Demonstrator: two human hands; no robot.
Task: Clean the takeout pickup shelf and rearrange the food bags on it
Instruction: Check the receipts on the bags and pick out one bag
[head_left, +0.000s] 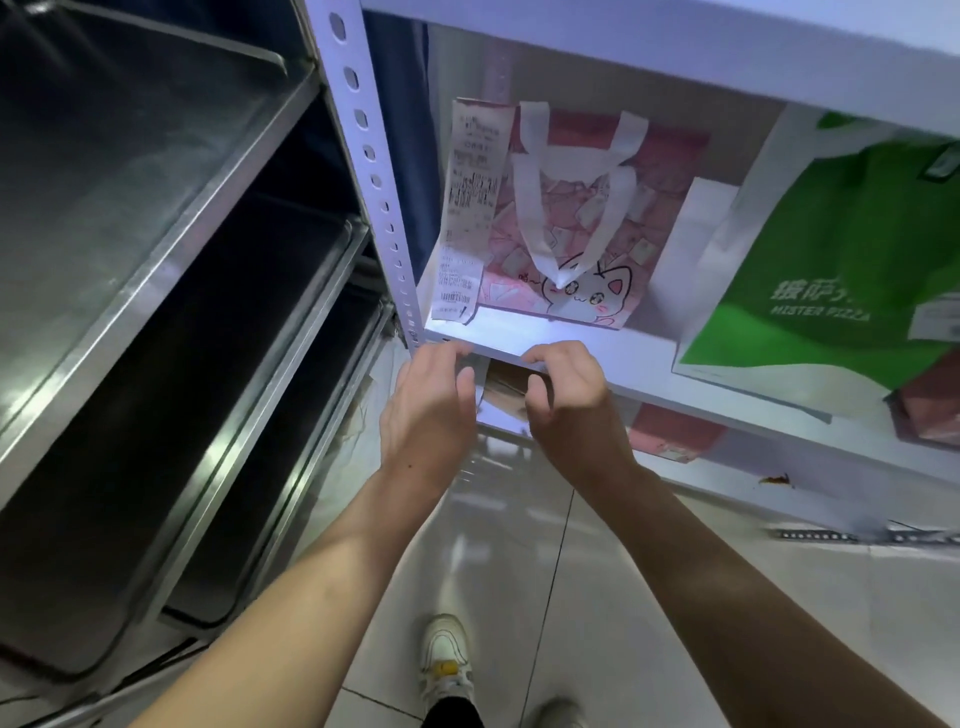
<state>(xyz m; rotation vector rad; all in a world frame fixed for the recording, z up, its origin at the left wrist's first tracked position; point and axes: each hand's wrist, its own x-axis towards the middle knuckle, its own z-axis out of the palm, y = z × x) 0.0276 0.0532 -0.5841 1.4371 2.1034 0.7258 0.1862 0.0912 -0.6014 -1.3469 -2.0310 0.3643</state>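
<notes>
At shelf (597, 358) front edge, L hand (428, 400) & R hand (569, 395) curled, fingertips on the lip, gripping no bag. Pink cat bag (582, 218) lay flat on it, green bag (841, 249) to its right.

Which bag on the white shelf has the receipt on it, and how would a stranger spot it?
On the white shelf, look at the level just above the two hands. At its left end, beside the perforated post, lies the pink bag. Unlike the green bag to its right, it has a cartoon cat, white handles and a long receipt along its left edge.
</notes>
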